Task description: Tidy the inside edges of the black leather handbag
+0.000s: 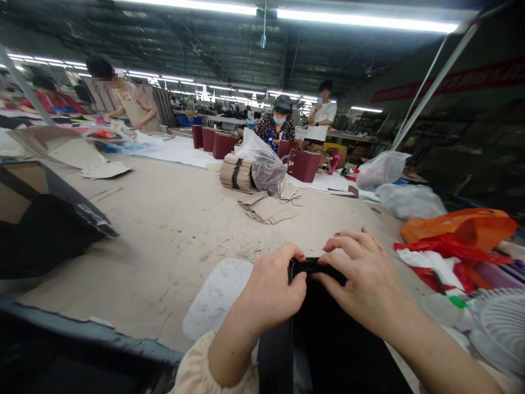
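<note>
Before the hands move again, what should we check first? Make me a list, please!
1. Grip of the left hand on the top edge of the black piece: ok, it pinches the edge.
2. Grip of the right hand: cannot tell. Its fingers lie over the same edge, but the thumb is hidden.
3. Bare stretch of table beyond the hands: ok.
4. Gap between the hands and the cardboard pieces: ok, they lie farther back.
5. Room on the right side: not ok. The white fan sits close beside the right forearm.
</note>
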Tool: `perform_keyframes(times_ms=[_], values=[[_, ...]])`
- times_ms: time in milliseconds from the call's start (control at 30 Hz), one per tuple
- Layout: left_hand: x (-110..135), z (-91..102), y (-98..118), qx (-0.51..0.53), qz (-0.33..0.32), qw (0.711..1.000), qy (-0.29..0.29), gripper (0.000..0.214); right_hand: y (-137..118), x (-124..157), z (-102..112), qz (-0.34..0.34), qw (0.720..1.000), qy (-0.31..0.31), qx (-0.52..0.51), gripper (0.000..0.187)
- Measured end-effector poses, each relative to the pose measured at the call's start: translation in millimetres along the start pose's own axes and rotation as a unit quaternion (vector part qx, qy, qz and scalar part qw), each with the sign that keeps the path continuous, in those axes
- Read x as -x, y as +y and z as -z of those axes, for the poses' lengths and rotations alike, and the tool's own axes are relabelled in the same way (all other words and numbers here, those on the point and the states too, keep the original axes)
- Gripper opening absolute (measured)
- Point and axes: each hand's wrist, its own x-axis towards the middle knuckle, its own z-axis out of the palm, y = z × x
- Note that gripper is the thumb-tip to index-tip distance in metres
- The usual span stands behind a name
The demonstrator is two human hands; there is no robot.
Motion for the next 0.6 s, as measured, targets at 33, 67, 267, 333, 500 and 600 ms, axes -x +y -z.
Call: perform_keyframes(times_ms=[33, 67, 267, 333, 500, 600], values=[[0.2, 0.0, 0.2, 0.001, -0.001, 1.0, 0.0, 0.019, -1.5, -0.5, 0.3, -0.003, 1.0, -0.002, 0.005, 0.005], [0.3, 0.0, 0.4, 0.002, -0.002, 1.0, 0.001, 0.019, -2.7, -0.9, 0.4, -0.004, 1.0, -0.003, 0.007, 0.004], [-0.4, 1.6, 0.5, 0.009, 0.003, 1.0, 0.003, 0.022, -1.1, -2.0, -4.8, -0.007, 0.999, 0.018, -0.036, 0.002], [-0.5, 2.0, 0.0, 0.014, 0.01, 1.0, 0.008, 0.026, 0.2, -2.6, -7.2, -0.004, 0.998, 0.021, -0.059, 0.005], [-0.6, 2.1, -2.2, 0.02, 0.016, 1.0, 0.006, 0.032, 0.3, -4.0, -9.2, 0.027, 0.995, 0.004, -0.093, 0.019], [-0.8, 2.0, -3.1, 0.018, 0.012, 1.0, 0.004, 0.032, 2.3, -5.1, -8.5, 0.031, 0.995, 0.009, -0.093, 0.013]])
